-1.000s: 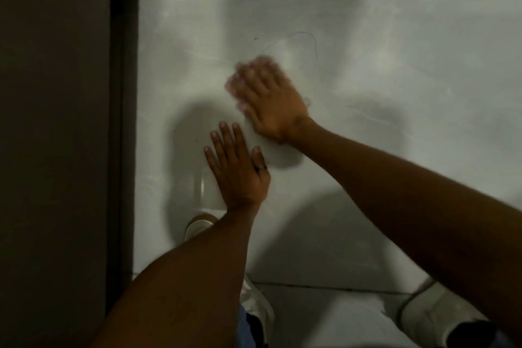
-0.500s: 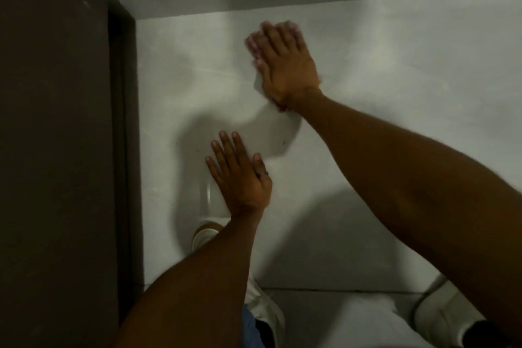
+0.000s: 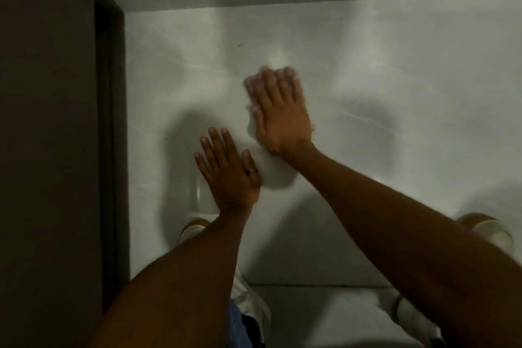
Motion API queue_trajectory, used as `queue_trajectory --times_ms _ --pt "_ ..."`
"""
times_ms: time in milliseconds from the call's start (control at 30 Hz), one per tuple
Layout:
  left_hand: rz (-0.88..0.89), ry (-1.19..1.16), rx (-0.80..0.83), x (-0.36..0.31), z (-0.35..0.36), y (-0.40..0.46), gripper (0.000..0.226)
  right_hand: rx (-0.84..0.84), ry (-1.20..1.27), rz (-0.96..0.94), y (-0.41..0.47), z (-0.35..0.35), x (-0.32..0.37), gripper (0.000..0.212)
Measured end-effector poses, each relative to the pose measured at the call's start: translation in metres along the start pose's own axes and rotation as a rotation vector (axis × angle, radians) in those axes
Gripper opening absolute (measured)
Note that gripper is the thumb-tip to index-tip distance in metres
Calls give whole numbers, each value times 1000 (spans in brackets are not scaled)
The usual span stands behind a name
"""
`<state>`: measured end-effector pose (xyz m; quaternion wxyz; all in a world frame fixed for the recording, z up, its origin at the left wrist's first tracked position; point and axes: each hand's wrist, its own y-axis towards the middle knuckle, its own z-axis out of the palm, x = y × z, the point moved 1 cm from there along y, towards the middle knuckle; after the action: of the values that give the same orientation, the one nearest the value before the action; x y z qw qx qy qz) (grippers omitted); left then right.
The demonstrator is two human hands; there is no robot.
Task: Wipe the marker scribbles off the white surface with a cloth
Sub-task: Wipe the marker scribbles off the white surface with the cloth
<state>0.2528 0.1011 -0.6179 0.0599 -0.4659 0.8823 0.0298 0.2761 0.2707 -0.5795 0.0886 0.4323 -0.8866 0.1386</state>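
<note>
Head view: right hand (image 3: 282,113) flat on cloth (image 3: 251,126), left hand (image 3: 228,172) flat beside it; faint streak (image 3: 203,67) at ten o'clock might get skipped.

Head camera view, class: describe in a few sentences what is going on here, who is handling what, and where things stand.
A person works at a white surface. The right hand presses flat on a pale cloth, whose edge shows beside the palm; the fingertips are blurred. The left hand lies flat on the surface, lower in the picture, holding nothing. In this dim picture only faint streaks show on the surface, and no clear scribble can be made out. A dark panel runs along the left side.
</note>
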Motion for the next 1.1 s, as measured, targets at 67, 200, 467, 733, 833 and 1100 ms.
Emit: queue_trajectory --times_ms 67,200,467,733,833,1100 --pt "3 11 -8 0 -1 -1 65 59 -49 -218 -27 6 1 64" --pt "10 26 8 0 -4 -1 63 47 -82 -403 -92 17 -15 62" --pt "-4 20 23 -1 -4 -2 65 141 -17 -472 -91 6 -52 70" --pt "-4 36 114 2 -9 2 66 249 55 -170 -71 -10 -37 67" --pt "5 -57 465 6 -46 15 65 381 218 138 -78 -43 -25 65" --pt "-1199 -1297 1321 -32 -333 12 81 236 2040 1182 -116 -272 97 47"
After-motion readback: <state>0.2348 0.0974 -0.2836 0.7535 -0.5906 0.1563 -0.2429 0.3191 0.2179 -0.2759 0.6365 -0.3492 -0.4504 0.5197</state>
